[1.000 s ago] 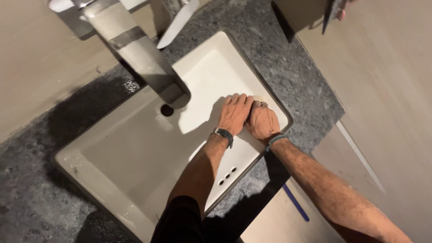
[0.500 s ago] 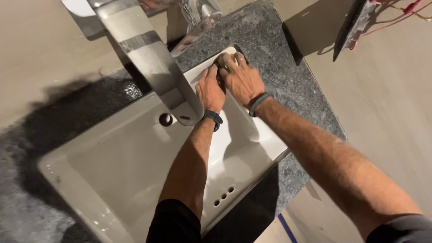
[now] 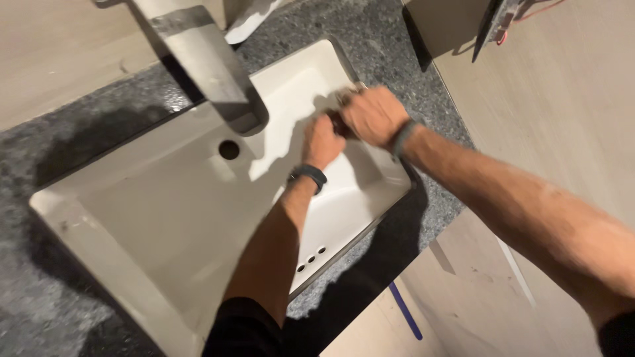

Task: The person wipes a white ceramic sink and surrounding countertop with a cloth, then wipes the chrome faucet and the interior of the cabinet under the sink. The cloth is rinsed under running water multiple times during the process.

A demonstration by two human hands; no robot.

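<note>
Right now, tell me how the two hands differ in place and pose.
The left hand lies inside the white sink, knuckles up, with a dark watch on its wrist. The right hand sits higher, at the sink's far rim next to the speckled counter, with a grey band on its wrist. Both are curled and meet over something small and dark, too blurred to name.

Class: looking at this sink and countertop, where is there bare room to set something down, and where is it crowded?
Free: the white rectangular ceramic sink basin floor between the drain hole and the near rim, and the speckled dark stone countertop to its left. Crowded: the far right corner, where the left hand and right hand meet.
</note>
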